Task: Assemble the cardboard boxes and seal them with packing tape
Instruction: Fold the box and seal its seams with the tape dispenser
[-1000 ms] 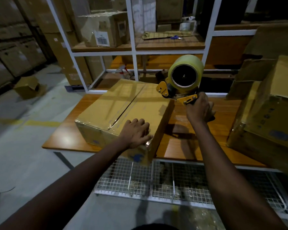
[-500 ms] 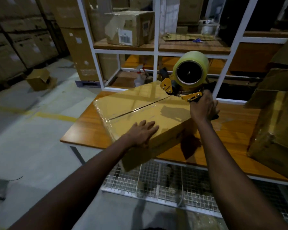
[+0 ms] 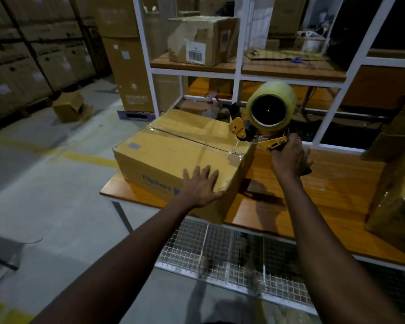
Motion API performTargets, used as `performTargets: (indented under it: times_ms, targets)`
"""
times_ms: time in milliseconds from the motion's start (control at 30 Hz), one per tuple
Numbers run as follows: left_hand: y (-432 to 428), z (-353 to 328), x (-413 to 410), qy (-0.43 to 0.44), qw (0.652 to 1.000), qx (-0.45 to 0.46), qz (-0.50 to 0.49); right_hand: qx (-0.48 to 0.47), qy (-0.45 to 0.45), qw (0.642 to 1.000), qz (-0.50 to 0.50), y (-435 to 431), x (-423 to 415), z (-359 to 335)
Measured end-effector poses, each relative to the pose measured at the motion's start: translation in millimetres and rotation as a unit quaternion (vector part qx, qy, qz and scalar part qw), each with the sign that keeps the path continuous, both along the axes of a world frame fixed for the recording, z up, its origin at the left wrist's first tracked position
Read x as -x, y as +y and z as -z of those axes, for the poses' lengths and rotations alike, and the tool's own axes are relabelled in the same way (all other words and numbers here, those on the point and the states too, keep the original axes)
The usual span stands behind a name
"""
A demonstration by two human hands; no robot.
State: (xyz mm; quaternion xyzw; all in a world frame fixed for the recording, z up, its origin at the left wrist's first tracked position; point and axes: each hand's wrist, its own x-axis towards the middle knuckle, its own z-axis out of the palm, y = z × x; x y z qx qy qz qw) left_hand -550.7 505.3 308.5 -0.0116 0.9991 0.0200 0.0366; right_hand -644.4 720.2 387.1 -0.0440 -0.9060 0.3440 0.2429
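Observation:
A closed cardboard box with blue lettering stands tilted at the left end of the wooden table, one corner hanging over the front edge. Clear tape glints along its top seam. My left hand lies flat on the box's near face, fingers spread. My right hand grips the handle of a yellow tape dispenser carrying a big roll of clear tape. The dispenser's front sits at the box's right top edge.
More cardboard boxes crowd the table's right end. A white shelf frame behind holds a labelled box, flat cardboard and a spray bottle. A wire mesh rack sits under the table. A small open box lies on the floor at the left.
The box has turned and tipped, so its lettered face now points toward me. My left hand shifted from its top to this face. The dispenser stayed at the box's right edge.

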Motion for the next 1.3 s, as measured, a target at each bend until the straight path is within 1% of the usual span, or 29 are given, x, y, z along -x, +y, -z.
performTargets:
  times_ms: [100,267,367,433,467,500,567,633,700,767,833,867,900,933,967,1000,1033,1067,1100,1133,1167,1200,1267,1300]
  targets:
    - [29.5,1.7,19.2,-0.025,1.0,-0.003,0.0,-0.01,-0.004,1.0,0.003,6.7,-0.5,3.0]
    - [42.8,5.4,24.1,-0.031,0.999,0.002,0.012,-0.037,-0.006,0.999,0.002,11.2,-1.6,5.0]
    - [29.5,3.5,9.9,-0.019,0.996,0.011,0.087,-0.032,-0.009,0.999,-0.019,2.7,-4.7,2.8]
    - [5.0,3.1,-1.5,-0.001,0.989,0.034,0.142,-0.024,-0.008,0.999,-0.035,-8.8,-8.3,0.8]
    - [-10.8,3.7,-7.5,0.002,0.987,0.049,0.151,-0.025,-0.007,0.999,-0.043,-15.5,-10.2,0.3]
    - [-27.1,2.8,-13.8,0.001,0.988,0.063,0.143,-0.029,-0.006,0.998,-0.052,-22.1,-12.2,-0.1]
    - [-58.2,-1.3,-28.5,0.009,0.991,0.094,0.097,-0.041,-0.009,0.997,-0.071,-36.8,-15.9,0.3]
    - [-83.4,-3.1,-45.4,0.057,0.99,0.122,0.035,-0.049,-0.011,0.995,-0.09,-53.0,-20.3,0.3]
    - [-101.9,1.5,-58.9,0.103,0.986,0.125,-0.035,-0.054,-0.015,0.992,-0.114,-70.1,-26.1,-1.0]
    - [-114.0,4.8,-63.5,0.077,0.989,0.094,-0.089,-0.064,-0.018,0.988,-0.139,-87.3,-32.2,-3.4]
    - [-124.1,3.1,-60.2,0.033,0.992,0.044,-0.113,-0.077,-0.012,0.984,-0.158,-103.3,-38.4,-6.5]
    - [-127.4,-1.0,-57.7,0.036,0.992,0.009,-0.124,-0.082,-0.008,0.983,-0.166,-110.9,-40.9,-8.0]
    - [-131.0,-5.1,-55.2,0.068,0.987,-0.041,-0.138,-0.086,-0.007,0.981,-0.174,-118.0,-43.2,-9.9]
    - [-132.5,-10.7,-54.0,0.126,0.972,-0.111,-0.161,-0.087,-0.008,0.979,-0.181,-124.9,-45.1,-11.9]
    - [-130.9,-18.9,-55.4,0.189,0.94,-0.206,-0.195,-0.086,-0.011,0.978,-0.189,-131.3,-46.6,-13.8]
    - [-128.0,-27.3,-56.8,0.238,0.886,-0.324,-0.23,-0.084,-0.013,0.977,-0.197,-137.8,-48.3,-15.5]
    - [-125.3,-35.2,-57.7,0.253,0.817,-0.449,-0.258,-0.084,-0.015,0.976,-0.203,-144.1,-50.1,-17.1]
    - [-123.3,-42.2,-57.3,0.224,0.745,-0.563,-0.281,-0.087,-0.015,0.975,-0.206,-149.7,-51.8,-18.3]
    - [-122.2,-47.6,-57.4,0.163,0.673,-0.659,-0.295,-0.092,-0.013,0.974,-0.208,-155.1,-53.8,-19.3]
    - [-121.6,-53.0,-59.5,0.102,0.612,-0.726,-0.297,-0.097,-0.01,0.973,-0.209,-160.0,-55.8,-20.1]
    - [-123.1,-55.3,-60.8,0.057,0.566,-0.769,-0.292,-0.099,-0.008,0.973,-0.21,-164.6,-57.8,-20.5]
    - [-125.3,-56.4,-60.6,0.034,0.525,-0.8,-0.288,-0.101,-0.006,0.972,-0.211,-168.5,-59.9,-20.6]
    - [-129.9,-55.2,-57.2,0.029,0.461,-0.841,-0.282,-0.102,-0.003,0.973,-0.206,-175.0,-64.1,-20.1]
    - [-130.7,-54.6,-55.6,0.034,0.437,-0.854,-0.28,-0.102,-0.002,0.974,-0.201,-177.4,-66.5,-19.8]
